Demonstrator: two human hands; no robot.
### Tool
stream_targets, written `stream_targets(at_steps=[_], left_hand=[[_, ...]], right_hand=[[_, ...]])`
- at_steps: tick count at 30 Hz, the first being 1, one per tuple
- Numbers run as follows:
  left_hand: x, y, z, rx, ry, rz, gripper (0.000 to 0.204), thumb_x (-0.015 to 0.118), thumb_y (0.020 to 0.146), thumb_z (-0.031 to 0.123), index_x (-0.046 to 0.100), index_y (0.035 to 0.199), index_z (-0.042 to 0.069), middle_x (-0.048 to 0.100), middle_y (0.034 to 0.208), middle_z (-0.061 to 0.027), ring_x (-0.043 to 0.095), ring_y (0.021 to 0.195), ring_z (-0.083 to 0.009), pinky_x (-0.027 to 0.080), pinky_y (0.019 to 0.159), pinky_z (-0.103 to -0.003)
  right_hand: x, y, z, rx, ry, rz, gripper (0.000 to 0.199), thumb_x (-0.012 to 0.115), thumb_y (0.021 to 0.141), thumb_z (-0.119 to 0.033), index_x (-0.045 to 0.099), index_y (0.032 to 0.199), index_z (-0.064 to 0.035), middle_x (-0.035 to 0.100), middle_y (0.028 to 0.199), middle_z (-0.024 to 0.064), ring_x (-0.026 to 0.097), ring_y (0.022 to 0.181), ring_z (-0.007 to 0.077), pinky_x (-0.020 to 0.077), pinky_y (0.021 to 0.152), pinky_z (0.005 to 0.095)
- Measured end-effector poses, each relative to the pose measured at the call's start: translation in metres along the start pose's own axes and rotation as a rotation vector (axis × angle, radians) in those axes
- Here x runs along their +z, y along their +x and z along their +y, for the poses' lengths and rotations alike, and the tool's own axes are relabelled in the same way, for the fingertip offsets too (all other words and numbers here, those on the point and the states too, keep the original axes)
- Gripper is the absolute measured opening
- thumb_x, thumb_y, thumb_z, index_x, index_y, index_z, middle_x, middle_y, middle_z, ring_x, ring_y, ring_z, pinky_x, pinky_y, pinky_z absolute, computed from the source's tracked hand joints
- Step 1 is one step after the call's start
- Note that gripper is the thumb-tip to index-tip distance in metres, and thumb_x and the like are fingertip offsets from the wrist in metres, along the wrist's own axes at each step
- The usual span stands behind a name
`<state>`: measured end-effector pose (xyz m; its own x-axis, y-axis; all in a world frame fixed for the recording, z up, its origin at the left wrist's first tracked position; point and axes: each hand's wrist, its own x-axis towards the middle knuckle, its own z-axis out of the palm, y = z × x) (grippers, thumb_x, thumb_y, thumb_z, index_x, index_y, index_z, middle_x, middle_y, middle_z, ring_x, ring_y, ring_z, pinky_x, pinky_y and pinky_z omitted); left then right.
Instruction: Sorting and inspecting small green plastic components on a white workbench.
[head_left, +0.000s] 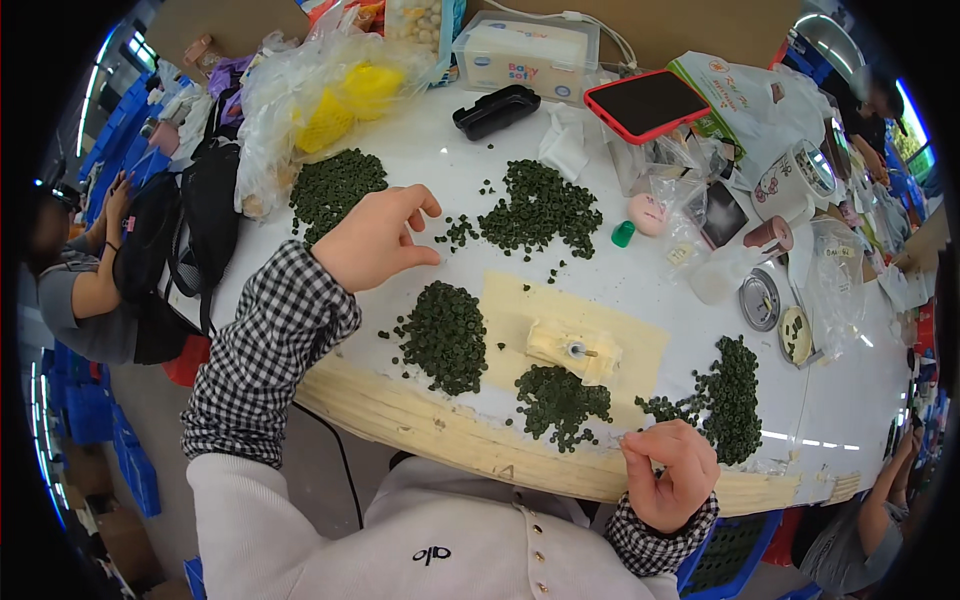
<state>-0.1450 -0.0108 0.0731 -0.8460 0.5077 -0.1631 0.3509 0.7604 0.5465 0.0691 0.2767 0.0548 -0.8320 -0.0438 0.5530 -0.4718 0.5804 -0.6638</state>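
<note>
My left hand (380, 235) hovers over the table, thumb and forefinger apart with nothing visible between them. Close by it are a far-left pile of small dark green pieces (335, 190) and another far pile (540, 210), with loose pieces between. My right hand (675, 470) is at the table's front edge, thumb and forefinger pinched together; what they hold, if anything, is too small to make out. Between the hands, a tape-wrapped block (575, 348) with a metal pin sits on yellowish tape (640, 335). More green pieces are heaped before it (563, 405), left (445, 340) and right (732, 400).
Behind are a plastic bag with yellow netting (350, 100), a black case (497, 112), a clear wipes box (525, 55) and a red-edged phone (647, 105). At right stand a white mug (795, 182) and a round tin (760, 300). Other people sit at both sides.
</note>
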Motion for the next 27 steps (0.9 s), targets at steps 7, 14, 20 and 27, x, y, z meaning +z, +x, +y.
stream_targets(at_steps=[7, 14, 20, 27], left_hand=[[0.01, 0.049, 0.0, -0.02, -0.084, -0.135, 0.041, 0.079, 0.069, 0.013, 0.057, 0.101, 0.0, 0.056, 0.087, -0.0059, 0.054, 0.074, -0.0114, 0.048, 0.068, -0.023], [0.027, 0.059, 0.008, 0.0, -0.186, -0.102, 0.031, 0.076, 0.074, 0.011, 0.06, 0.097, -0.001, 0.057, 0.086, -0.0059, 0.054, 0.074, -0.0107, 0.049, 0.07, -0.023], [0.035, 0.056, 0.009, 0.137, -0.146, 0.052, 0.023, 0.072, 0.076, 0.008, 0.063, 0.095, -0.001, 0.06, 0.087, -0.0069, 0.057, 0.073, -0.0117, 0.05, 0.069, -0.024], [0.037, 0.056, 0.01, 0.111, -0.21, 0.069, 0.017, 0.071, 0.076, 0.006, 0.065, 0.09, -0.001, 0.064, 0.082, -0.0062, 0.058, 0.073, -0.0108, 0.049, 0.068, -0.023]], right_hand=[[0.0, -0.001, 0.003, 0.0, -0.011, -0.004, 0.021, 0.071, 0.065, 0.006, 0.063, 0.083, -0.0011, 0.061, 0.066, 0.0099, 0.06, 0.055, 0.0222, 0.0473, 0.05, 0.029], [-0.001, 0.001, 0.004, -0.004, -0.012, -0.001, 0.021, 0.072, 0.065, 0.006, 0.063, 0.082, -0.0006, 0.061, 0.065, 0.0095, 0.06, 0.055, 0.0219, 0.0465, 0.049, 0.0283], [-0.001, 0.002, 0.003, -0.017, -0.032, -0.008, 0.02, 0.072, 0.065, 0.006, 0.064, 0.082, 0.0, 0.06, 0.066, 0.0086, 0.06, 0.055, 0.0217, 0.0462, 0.048, 0.0282], [-0.001, 0.002, 0.005, -0.013, -0.051, -0.02, 0.019, 0.072, 0.065, 0.004, 0.064, 0.082, -0.0001, 0.061, 0.067, 0.0085, 0.06, 0.055, 0.0217, 0.0463, 0.048, 0.0283]])
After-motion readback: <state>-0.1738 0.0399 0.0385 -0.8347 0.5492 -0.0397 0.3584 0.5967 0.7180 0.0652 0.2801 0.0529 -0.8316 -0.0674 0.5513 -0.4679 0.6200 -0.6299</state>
